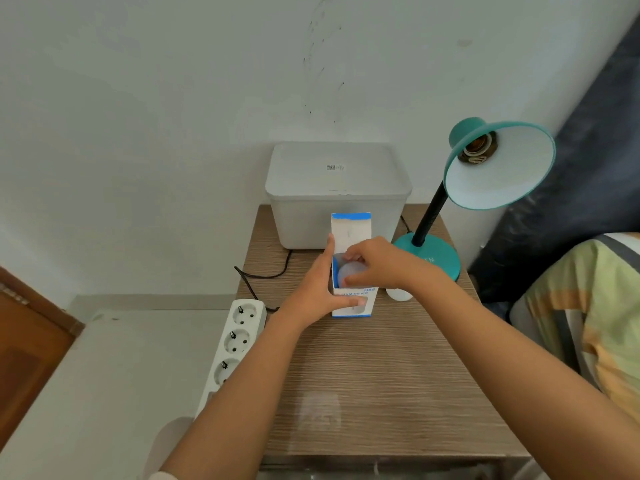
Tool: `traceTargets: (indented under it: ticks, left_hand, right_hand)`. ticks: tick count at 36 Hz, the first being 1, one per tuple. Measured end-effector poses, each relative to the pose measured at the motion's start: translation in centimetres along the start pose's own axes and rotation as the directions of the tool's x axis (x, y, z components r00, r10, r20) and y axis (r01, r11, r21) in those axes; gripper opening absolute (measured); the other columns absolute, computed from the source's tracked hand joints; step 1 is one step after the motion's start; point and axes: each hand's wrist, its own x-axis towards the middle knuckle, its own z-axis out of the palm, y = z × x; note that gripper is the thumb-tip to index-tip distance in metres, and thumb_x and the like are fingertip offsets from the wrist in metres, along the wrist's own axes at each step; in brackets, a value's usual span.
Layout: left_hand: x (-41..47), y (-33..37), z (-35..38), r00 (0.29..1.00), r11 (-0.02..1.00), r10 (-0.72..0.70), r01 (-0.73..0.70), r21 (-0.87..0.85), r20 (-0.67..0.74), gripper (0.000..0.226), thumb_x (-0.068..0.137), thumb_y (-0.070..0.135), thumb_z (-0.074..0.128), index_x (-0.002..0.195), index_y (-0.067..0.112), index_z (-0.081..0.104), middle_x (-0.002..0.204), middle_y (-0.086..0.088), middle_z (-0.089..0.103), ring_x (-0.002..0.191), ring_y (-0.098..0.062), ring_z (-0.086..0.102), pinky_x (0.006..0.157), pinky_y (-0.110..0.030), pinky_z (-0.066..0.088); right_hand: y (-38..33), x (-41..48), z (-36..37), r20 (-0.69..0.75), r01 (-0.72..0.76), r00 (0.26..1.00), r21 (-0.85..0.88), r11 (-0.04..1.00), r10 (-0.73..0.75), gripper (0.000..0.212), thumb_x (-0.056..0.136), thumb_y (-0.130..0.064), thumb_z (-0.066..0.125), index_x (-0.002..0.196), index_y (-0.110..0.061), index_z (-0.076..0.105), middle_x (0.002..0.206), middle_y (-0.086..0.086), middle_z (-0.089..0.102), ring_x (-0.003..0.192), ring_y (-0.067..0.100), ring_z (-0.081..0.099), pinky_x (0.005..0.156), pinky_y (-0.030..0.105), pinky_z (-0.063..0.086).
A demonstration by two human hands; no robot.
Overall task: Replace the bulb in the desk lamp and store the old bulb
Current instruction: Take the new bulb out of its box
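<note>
A teal desk lamp (498,164) stands at the table's back right, its shade tilted toward me and its socket (478,150) bare, with no bulb in it. In the middle of the table stands a small white and blue carton (351,230) with its top flap open. My left hand (317,289) grips the carton's left side and front. My right hand (372,263) holds a white bulb (348,271) in the carton's mouth. A second white bulb (400,294) lies on the table just right of the carton, partly hidden under my right wrist.
A lidded white plastic bin (337,188) sits against the wall behind the carton. A white power strip (235,341) hangs off the wooden table's (381,375) left edge, with the lamp's black cord (263,271) running to it. A striped bed cover (595,323) is at the right.
</note>
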Motion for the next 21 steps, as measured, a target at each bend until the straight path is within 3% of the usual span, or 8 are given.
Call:
traceTargets:
  ticks: [3,9,12,16,19,21]
  left_hand:
    - [0.1,-0.1,0.0,1.0,1.0,-0.006,0.006,0.001,-0.006,0.125,0.069,0.033,0.082,0.145,0.041,-0.016,0.153,0.006,0.026,0.132,-0.012,0.04,0.103,-0.044,0.045]
    - [0.0,-0.2,0.1,1.0,1.0,-0.02,0.02,0.012,-0.011,0.125,0.065,0.043,0.082,0.143,0.046,-0.015,0.153,0.007,0.027,0.134,-0.013,0.038,0.104,-0.045,0.043]
    - [0.1,-0.2,0.0,1.0,1.0,-0.021,0.021,0.009,-0.001,0.124,0.066,0.042,0.082,0.144,0.043,-0.015,0.154,0.008,0.024,0.134,-0.011,0.037,0.105,-0.043,0.043]
    - [0.2,-0.2,-0.1,1.0,1.0,-0.025,0.025,0.013,0.005,0.125,0.065,0.042,0.082,0.145,0.044,-0.014,0.153,0.007,0.027,0.133,-0.013,0.039,0.102,-0.044,0.046]
    - [0.2,0.0,0.0,0.999,0.999,-0.039,0.038,0.02,0.011,0.125,0.067,0.037,0.082,0.144,0.042,-0.016,0.153,0.007,0.025,0.133,-0.013,0.039,0.103,-0.043,0.045]
    - [0.1,0.1,0.0,0.999,0.999,-0.036,0.035,0.028,0.012,0.124,0.069,0.036,0.081,0.144,0.042,-0.018,0.154,0.007,0.024,0.133,-0.014,0.039,0.103,-0.043,0.045]
  right_hand:
    - [-0.3,0.2,0.6,0.017,-0.004,1.0,-0.022,1.0,0.004,0.026,0.078,-0.02,0.064,0.1,-0.006,0.067,0.09,0.013,0.065,0.075,0.017,0.053,0.056,0.021,0.039]
    - [0.5,-0.5,0.1,-0.124,0.03,0.992,-0.002,1.0,-0.03,0.037,0.076,-0.025,0.068,0.11,-0.012,0.064,0.103,0.005,0.064,0.095,0.02,0.058,0.075,0.027,0.049]
    - [0.6,-0.8,0.1,-0.129,0.062,0.99,-0.028,0.998,-0.065,0.043,0.08,-0.03,0.064,0.121,-0.018,0.058,0.116,0.005,0.059,0.105,0.018,0.053,0.083,0.027,0.044]
    - [0.1,-0.8,0.4,-0.068,0.07,0.995,-0.076,0.995,-0.075,0.043,0.082,-0.032,0.061,0.124,-0.028,0.055,0.112,0.004,0.048,0.1,0.02,0.051,0.078,0.027,0.043]
    - [0.0,-0.8,0.3,-0.079,0.067,0.994,-0.081,0.994,-0.074,0.041,0.08,-0.031,0.063,0.12,-0.027,0.057,0.108,0.002,0.047,0.096,0.018,0.05,0.067,0.021,0.04]
    - [0.0,-0.9,0.2,-0.108,0.061,0.992,-0.059,0.996,-0.067,0.04,0.079,-0.032,0.064,0.118,-0.024,0.057,0.108,0.002,0.047,0.095,0.017,0.049,0.068,0.022,0.04]
